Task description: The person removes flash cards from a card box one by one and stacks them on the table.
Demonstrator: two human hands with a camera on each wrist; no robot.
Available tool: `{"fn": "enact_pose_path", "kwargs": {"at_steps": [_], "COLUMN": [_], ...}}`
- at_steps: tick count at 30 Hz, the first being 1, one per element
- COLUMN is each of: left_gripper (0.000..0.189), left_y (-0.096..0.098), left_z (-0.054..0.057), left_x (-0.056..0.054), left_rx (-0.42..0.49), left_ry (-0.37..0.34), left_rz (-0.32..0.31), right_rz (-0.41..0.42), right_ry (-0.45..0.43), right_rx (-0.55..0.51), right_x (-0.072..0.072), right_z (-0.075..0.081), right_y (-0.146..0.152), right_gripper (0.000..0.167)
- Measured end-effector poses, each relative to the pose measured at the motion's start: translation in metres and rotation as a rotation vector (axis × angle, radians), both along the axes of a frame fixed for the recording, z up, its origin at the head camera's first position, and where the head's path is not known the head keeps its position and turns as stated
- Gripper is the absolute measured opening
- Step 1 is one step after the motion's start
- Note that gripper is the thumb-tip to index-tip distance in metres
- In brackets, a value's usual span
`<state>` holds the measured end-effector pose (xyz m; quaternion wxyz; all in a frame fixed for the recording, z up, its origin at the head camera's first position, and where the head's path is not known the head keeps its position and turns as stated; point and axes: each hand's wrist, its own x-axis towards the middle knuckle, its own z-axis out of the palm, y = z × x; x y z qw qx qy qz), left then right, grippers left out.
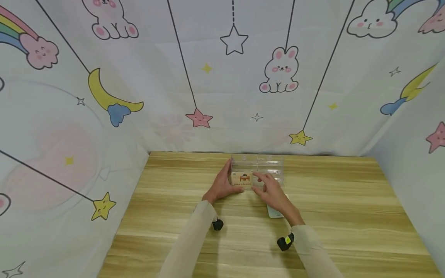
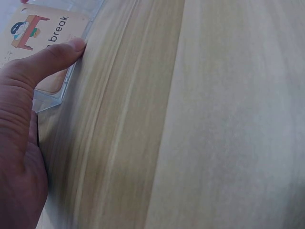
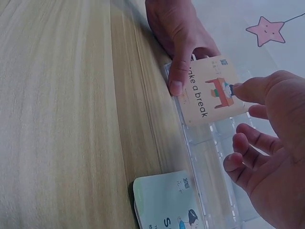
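Note:
A clear plastic rack (image 1: 270, 166) with stepped tiers stands at the table's back. In its left column sits a cream card (image 1: 242, 178) printed "take a break" with a figure at a desk. My left hand (image 1: 224, 185) grips the rack's left end; its thumb (image 2: 64, 53) lies over the front edge and the card's lower part, its other fingers mostly hidden at the side. At the card's other end is my right hand (image 1: 272, 195), one fingertip (image 3: 245, 90) right at the picture, the remaining fingers loosely bent over the rack's right column.
A pale green card stack (image 3: 164, 193) lies on the wooden table (image 1: 333, 216) just in front of the rack, partly under my right forearm. Behind the table hangs a white cloth (image 1: 236, 85) with cartoon stars and animals. Both wrists carry small black cameras (image 1: 217, 224).

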<state>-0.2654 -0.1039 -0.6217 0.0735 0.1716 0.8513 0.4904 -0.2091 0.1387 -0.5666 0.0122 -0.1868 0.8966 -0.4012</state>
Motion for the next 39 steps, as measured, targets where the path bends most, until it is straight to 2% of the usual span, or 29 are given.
{"fn": "enact_pose_path", "kwargs": {"at_steps": [10, 24, 34, 39], "left_gripper": [0.131, 0.131, 0.131, 0.13], "left_y": [0.0001, 0.0, -0.0001, 0.001], "left_z": [0.0013, 0.0018, 0.0034, 0.0064], "left_x": [0.0003, 0.0008, 0.0022, 0.0039], "left_rx": [-0.009, -0.021, -0.017, -0.015], "left_ry": [0.004, 0.011, 0.013, 0.014], "left_rz": [0.001, 0.006, -0.003, -0.004], "right_rz": [0.016, 0.03, 0.027, 0.029], "right_ry": [-0.027, -0.024, -0.035, -0.025], "right_rx": [-0.016, -0.029, -0.044, -0.038], "right_x": [0.0005, -0.0023, 0.001, 0.0019], "right_z": [0.0018, 0.002, 0.0054, 0.0066], "right_y": [-0.0008, -0.0021, -0.0023, -0.0027], "right_gripper": [0.056, 0.053, 0.048, 0.053]}}
